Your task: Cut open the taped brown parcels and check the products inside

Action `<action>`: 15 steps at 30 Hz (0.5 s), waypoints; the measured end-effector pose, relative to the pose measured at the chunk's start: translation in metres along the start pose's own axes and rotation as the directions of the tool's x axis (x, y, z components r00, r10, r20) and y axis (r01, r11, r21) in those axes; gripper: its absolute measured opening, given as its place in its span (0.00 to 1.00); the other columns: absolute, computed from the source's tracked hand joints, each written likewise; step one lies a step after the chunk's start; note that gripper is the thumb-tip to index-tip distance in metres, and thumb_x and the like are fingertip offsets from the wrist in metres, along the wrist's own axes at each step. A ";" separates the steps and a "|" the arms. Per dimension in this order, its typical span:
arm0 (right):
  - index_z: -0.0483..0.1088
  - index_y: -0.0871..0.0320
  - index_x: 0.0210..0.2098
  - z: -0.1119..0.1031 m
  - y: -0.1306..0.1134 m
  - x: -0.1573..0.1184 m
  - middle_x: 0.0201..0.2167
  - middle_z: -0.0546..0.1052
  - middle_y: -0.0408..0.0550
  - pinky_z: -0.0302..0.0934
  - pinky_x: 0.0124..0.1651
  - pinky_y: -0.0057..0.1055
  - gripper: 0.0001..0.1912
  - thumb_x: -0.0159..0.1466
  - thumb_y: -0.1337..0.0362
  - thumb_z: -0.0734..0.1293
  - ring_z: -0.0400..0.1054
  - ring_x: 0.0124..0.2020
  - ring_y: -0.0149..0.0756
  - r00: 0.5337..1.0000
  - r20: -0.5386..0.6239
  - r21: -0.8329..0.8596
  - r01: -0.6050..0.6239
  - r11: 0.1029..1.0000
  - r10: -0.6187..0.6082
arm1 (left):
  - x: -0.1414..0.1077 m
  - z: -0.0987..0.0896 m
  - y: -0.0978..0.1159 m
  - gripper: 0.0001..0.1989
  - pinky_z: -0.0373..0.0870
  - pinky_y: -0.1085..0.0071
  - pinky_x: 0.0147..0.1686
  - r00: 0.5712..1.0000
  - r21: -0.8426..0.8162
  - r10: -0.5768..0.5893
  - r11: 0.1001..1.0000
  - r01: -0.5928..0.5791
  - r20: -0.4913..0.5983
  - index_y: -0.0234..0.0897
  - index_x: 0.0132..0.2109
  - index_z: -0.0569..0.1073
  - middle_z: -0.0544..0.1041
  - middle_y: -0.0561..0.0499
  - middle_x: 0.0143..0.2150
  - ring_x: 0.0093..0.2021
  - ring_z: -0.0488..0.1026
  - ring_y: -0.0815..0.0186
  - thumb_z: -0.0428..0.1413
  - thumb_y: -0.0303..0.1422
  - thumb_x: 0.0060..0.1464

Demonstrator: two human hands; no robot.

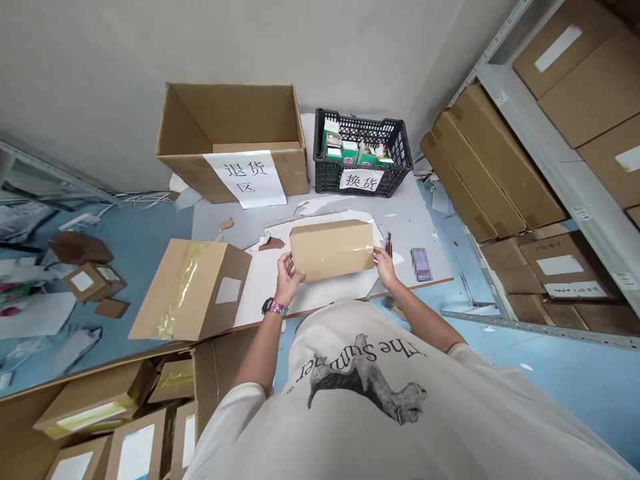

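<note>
A plain brown cardboard box [333,252] is held between my two hands over the white-covered work table [256,293]. My left hand [289,275] grips its left end, thumb toward the near lower corner. At the right end, my right hand [384,267] has its fingers closed against the side. The box's underside and far side are hidden. Just beyond my right hand lies a red and black utility knife [389,245]. A larger taped carton [187,290] with a white label stands left of my left hand.
At the back stand a big open carton [185,175] with a paper sign and a black plastic crate [325,172] holding small green-and-white boxes [350,152]. A purple, blurred object [421,264] lies right. Shelving [590,213] with cartons borders the right; a large box of parcels [137,443] is lower left.
</note>
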State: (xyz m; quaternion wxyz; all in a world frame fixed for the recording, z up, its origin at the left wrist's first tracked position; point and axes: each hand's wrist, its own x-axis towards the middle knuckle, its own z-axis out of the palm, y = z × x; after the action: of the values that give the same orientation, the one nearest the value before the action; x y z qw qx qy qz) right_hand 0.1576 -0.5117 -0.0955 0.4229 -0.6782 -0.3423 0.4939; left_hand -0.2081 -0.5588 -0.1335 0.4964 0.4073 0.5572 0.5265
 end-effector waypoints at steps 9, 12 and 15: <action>0.81 0.47 0.59 -0.017 0.015 -0.033 0.62 0.87 0.53 0.79 0.57 0.44 0.38 0.71 0.26 0.62 0.79 0.65 0.52 0.955 0.071 -0.017 -0.286 0.958 0.287 | -0.046 0.002 0.003 0.36 0.82 0.56 0.60 0.933 0.048 -0.337 0.937 0.345 -0.127 0.42 0.70 0.78 0.80 0.39 0.73 0.70 0.79 0.50 0.49 0.62 0.73; 0.81 0.44 0.62 -0.024 0.002 -0.024 0.64 0.86 0.52 0.79 0.58 0.48 0.36 0.70 0.28 0.66 0.79 0.64 0.53 0.941 0.170 -0.030 -0.292 0.956 0.293 | -0.026 -0.003 0.018 0.39 0.84 0.56 0.55 0.912 0.120 -0.401 0.905 0.409 -0.085 0.39 0.67 0.82 0.84 0.38 0.68 0.66 0.81 0.47 0.53 0.65 0.69; 0.83 0.46 0.60 -0.037 -0.009 -0.014 0.62 0.87 0.52 0.78 0.61 0.49 0.30 0.66 0.37 0.73 0.79 0.63 0.54 0.904 0.322 -0.111 -0.259 0.959 0.281 | -0.007 -0.016 0.027 0.37 0.84 0.55 0.55 0.903 0.203 -0.430 0.883 0.423 -0.010 0.38 0.65 0.84 0.87 0.37 0.64 0.63 0.83 0.45 0.62 0.62 0.63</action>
State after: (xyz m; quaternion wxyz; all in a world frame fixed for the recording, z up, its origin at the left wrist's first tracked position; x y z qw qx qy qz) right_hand 0.1885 -0.5288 -0.0765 0.2635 -0.6388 -0.3280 0.6441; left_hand -0.2243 -0.5656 -0.1069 0.5660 0.3322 0.6744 0.3385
